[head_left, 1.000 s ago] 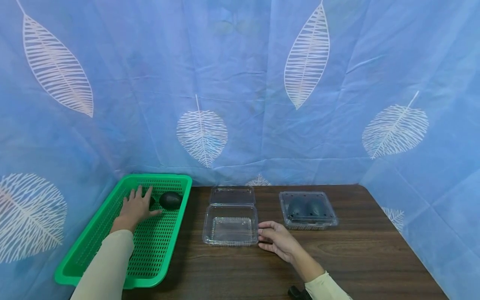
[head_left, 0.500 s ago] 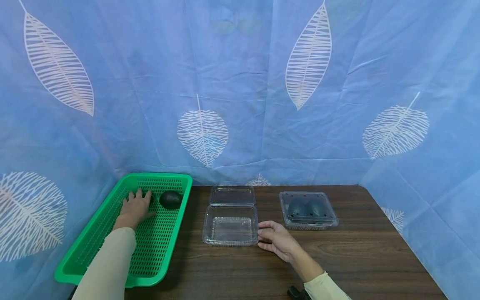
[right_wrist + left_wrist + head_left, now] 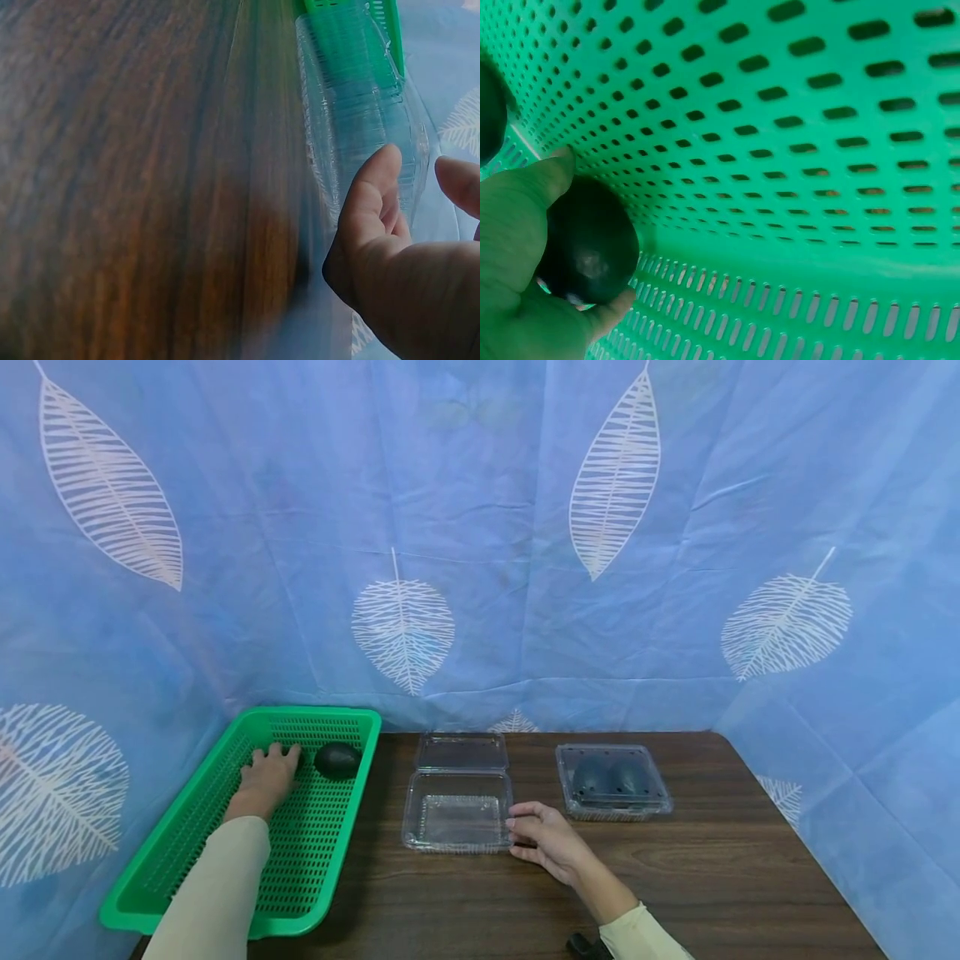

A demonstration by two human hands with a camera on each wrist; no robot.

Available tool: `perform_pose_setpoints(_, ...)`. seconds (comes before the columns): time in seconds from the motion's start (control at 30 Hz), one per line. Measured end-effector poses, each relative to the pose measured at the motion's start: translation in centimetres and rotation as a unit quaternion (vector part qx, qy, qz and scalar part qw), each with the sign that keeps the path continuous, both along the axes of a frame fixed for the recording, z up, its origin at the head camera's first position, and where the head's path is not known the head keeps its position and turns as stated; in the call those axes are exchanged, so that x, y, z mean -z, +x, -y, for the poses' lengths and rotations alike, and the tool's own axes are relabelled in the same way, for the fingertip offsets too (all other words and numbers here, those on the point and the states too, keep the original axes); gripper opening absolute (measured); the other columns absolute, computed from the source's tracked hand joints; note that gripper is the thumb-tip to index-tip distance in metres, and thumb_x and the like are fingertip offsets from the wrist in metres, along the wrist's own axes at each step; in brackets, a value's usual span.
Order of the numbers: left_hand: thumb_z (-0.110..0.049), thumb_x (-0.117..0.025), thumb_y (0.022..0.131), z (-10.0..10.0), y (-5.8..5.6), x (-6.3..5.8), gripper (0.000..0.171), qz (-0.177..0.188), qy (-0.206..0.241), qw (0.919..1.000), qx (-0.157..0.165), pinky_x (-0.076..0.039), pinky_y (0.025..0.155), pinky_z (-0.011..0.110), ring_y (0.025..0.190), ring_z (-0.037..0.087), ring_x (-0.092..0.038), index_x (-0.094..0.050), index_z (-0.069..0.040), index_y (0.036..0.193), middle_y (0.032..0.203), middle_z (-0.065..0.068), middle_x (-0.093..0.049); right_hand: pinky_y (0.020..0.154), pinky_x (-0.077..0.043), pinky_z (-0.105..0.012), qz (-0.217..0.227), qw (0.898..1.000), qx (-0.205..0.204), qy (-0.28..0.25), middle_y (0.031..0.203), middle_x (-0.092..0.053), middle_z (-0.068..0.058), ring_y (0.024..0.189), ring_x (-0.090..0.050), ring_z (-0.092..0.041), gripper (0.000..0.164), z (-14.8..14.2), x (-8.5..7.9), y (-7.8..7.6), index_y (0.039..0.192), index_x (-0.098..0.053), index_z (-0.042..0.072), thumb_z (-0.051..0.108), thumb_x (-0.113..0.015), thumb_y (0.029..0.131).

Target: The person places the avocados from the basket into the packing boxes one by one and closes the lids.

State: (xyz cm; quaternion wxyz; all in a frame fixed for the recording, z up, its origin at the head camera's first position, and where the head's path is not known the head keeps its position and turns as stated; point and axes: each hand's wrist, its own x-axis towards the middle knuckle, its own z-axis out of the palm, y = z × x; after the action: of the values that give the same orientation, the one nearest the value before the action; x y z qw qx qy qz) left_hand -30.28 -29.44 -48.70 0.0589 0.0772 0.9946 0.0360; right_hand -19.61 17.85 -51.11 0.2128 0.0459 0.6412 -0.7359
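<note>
Inside the green plastic basket (image 3: 351, 818), my left hand (image 3: 266, 781) grips a dark avocado (image 3: 592, 247). Its thumb and fingers lie around the fruit in the left wrist view; from the head view the hand hides that avocado. Just right of it, a second dark avocado (image 3: 337, 761) lies near the basket's right wall. My right hand (image 3: 551, 842) is at the right edge of a clear plastic clamshell box (image 3: 457, 818), whose lid is folded back. Its fingers are loosely curved, with thumb and fingers apart in the right wrist view.
A closed clear clamshell (image 3: 615, 781) holding two dark avocados stands on the right of the brown wooden table (image 3: 720, 860). A small black object (image 3: 585, 946) shows beside the right sleeve. A blue leaf-patterned curtain (image 3: 480, 610) hangs behind the table.
My left hand has closed down around the avocado beneath it, its thumb drawing in from being spread. The right hand stays at the open box's edge.
</note>
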Motion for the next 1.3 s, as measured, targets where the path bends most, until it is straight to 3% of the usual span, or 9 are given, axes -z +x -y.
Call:
perform_pose_setpoints(0.33,-0.007,-0.068,0.099,0.2,0.2,-0.1,0.061,0.006,0.015,0.9998,-0.009,-0.039,0.09,0.081,0.127,0.076,-0.03,-0.039,0.008,0.15,0.143,0.049,-0.031,0.082,-0.058,-0.03,-0.011,1.0,-0.003,-0.007,0.11,-0.055,-0.008,0.094,-0.06,-0.019,0.044,0.7,0.4,-0.3,0.14,-0.04,-0.008,0.008,-0.059,0.104)
perform_pose_setpoints(0.67,-0.005,-0.067,0.099,-0.1,0.2,-0.6,0.053,-0.039,-0.015,0.9991,0.005,-0.042,0.085,0.078,0.119,0.072,-0.039,-0.044,0.008,0.145,0.135,0.048,-0.04,0.083,-0.058,-0.031,-0.012,1.0,0.002,-0.01,0.107,-0.054,-0.007,0.099,-0.06,-0.021,0.04,0.9,0.3,-0.3,0.139,-0.039,-0.009,0.004,-0.056,0.105)
perform_pose_setpoints(1.0,-0.009,-0.072,0.095,-0.6,0.2,-2.1,0.061,-0.059,-0.008,0.9982,-0.001,-0.042,0.088,0.076,0.125,0.072,-0.036,-0.044,0.005,0.148,0.142,0.047,-0.036,0.08,-0.06,-0.033,-0.016,1.0,0.006,0.002,0.107,-0.057,-0.008,0.095,-0.059,-0.02,0.038,0.8,0.3,-0.3,0.139,-0.039,-0.008,0.004,-0.053,0.106)
perform_pose_setpoints(1.3,-0.019,-0.08,0.092,-1.0,1.5,-4.1,0.068,-0.112,0.013,0.9936,0.011,-0.049,0.078,0.073,0.115,0.069,-0.046,-0.046,0.006,0.145,0.134,0.046,-0.042,0.079,-0.061,-0.033,-0.025,1.0,0.01,0.007,0.107,-0.056,-0.009,0.096,-0.061,-0.022,0.039,1.0,0.7,-0.3,0.138,-0.041,-0.008,0.004,-0.057,0.105)
